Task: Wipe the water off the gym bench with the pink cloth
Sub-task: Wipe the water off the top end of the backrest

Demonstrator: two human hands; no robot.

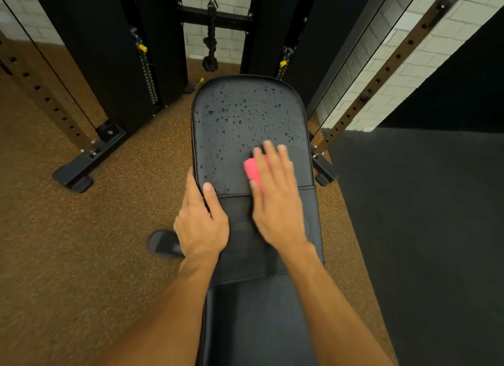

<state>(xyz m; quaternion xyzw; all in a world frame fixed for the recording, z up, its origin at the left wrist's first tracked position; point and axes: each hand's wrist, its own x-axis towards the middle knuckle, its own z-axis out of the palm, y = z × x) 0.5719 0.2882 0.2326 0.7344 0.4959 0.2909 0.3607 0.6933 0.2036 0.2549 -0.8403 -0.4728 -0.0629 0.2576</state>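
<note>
Many drops (240, 114) dot the gym bench (210, 144) my left hand (200, 221) grips; my flat right hand (278, 202) must sweep the pink cloth (252, 170) forward.

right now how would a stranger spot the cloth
Find the black bench in the middle, its far pad beaded with water. On that pad's near right part, the right hand presses on the cloth. It is the only pink thing in view.

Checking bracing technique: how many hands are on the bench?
2. The left hand grips the left edge of the bench; the right hand presses the pink cloth flat, right of its middle. Neither is hidden.
</note>
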